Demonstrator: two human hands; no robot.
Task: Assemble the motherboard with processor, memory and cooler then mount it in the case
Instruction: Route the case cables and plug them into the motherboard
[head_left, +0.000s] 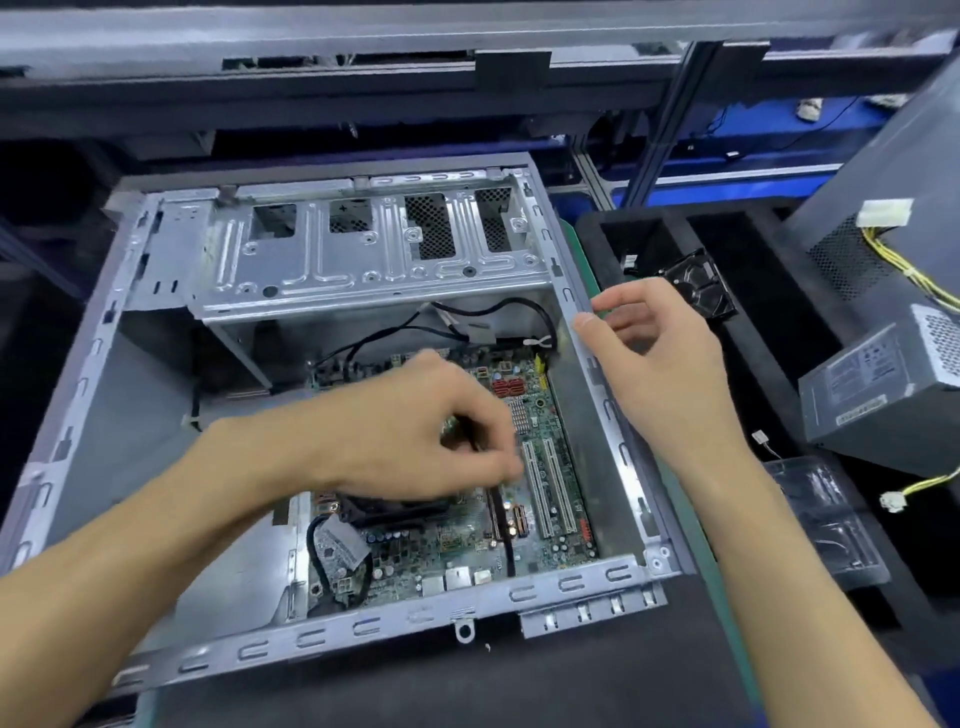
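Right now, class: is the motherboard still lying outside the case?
No, the motherboard sits down inside the open case, under the left hand.

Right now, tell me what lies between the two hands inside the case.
Head view: between left hand and right hand, the motherboard's white expansion slots and red connectors.

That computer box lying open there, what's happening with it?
A person is fitting parts into an open metal computer case lying flat on a workbench. The green motherboard already sits inside. The left hand is over the board, fingers curled round something thin and dark; what it is cannot be told. The right hand rests on the case's right rim. A grey power supply lies outside, to the right.
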